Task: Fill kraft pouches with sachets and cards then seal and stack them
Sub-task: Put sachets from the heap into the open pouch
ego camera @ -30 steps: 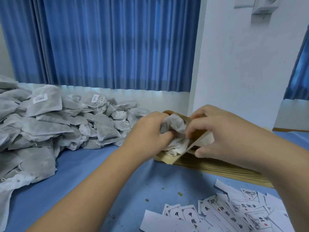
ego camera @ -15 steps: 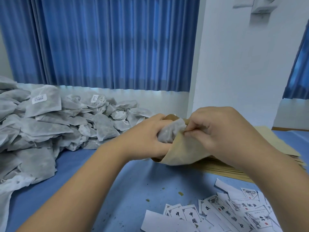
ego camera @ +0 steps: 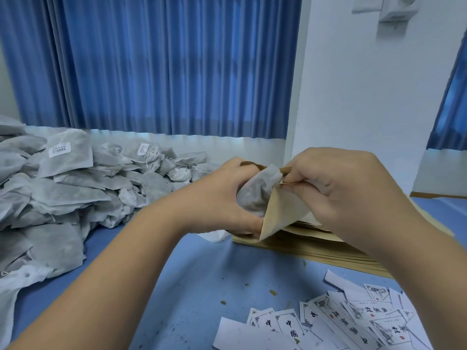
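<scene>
Kraft pouch (ego camera: 280,215): swung up from near-flat to steep. Right hand (ego camera: 341,193) now pinches its rim. Sachet (ego camera: 257,190): lower part newly covered.

The loose cards (ego camera: 353,314) at the near right bear black brush-style Chinese characters inside thin printed frames. One card (ego camera: 289,327) reads 中 above 国, and its left neighbour (ego camera: 265,322) shows 中 (the rest is covered). Farther right the characters lie turned and overlapped, beside small red seal marks, and cannot be read surely. A white sticker (ego camera: 59,149) on a sachet (ego camera: 75,162) and a second sticker (ego camera: 143,149) carry barcode-like print too small to read.
</scene>
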Motion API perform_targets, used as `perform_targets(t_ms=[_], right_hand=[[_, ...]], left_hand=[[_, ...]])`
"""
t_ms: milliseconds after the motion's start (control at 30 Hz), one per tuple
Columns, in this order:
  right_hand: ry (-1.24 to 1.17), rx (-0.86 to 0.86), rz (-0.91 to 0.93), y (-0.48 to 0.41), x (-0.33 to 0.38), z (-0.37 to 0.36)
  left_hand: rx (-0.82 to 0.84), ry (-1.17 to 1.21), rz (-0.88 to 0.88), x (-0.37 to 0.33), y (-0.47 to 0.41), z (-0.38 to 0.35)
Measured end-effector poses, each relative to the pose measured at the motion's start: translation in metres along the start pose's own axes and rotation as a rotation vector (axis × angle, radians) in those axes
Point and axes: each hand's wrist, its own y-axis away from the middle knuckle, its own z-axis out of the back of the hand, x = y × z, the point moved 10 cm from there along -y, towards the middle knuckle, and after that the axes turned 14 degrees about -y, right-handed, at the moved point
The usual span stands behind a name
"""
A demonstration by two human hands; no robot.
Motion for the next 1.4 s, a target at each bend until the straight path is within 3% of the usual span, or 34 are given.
perform_targets(t_ms=[367,600,767,800,900,1000,1100,1233,1400], right_hand=[[0.027,-0.018,0.082,0.0,0.01,0.002],[0.051,-0.076,0.143,0.002,0.024,0.005],[0.029,-0.09,0.19,0.004,0.031,0.001],[0.014,-0.096,0.184,0.004,0.029,0.001],[-0.001,-0.129,0.154,0.004,0.02,0.004],[0.025,-0.155,0.145,0.004,0.013,0.008],[0.05,-0.183,0.15,0.005,0.01,0.016],[0.037,-0.18,0.183,0.006,0.014,0.019],[0.002,-0.18,0.284,0.005,0.032,0.015]], left_hand=[[-0.079,-0.186,-0.005,0.0,-0.002,0.012],[-0.295,-0.585,-0.009,-0.02,0.0,0.021],[-0.23,-0.809,0.108,-0.005,-0.003,0.02],[-0.193,-0.734,0.096,-0.002,-0.003,0.016],[-0.043,-0.139,0.069,0.007,-0.001,0.009],[0.103,0.243,-0.002,0.006,0.002,0.005],[0.071,0.609,-0.011,0.015,0.003,0.011],[-0.042,0.712,0.062,0.032,0.001,0.016],[-0.046,0.33,0.102,0.022,0.002,0.016]])
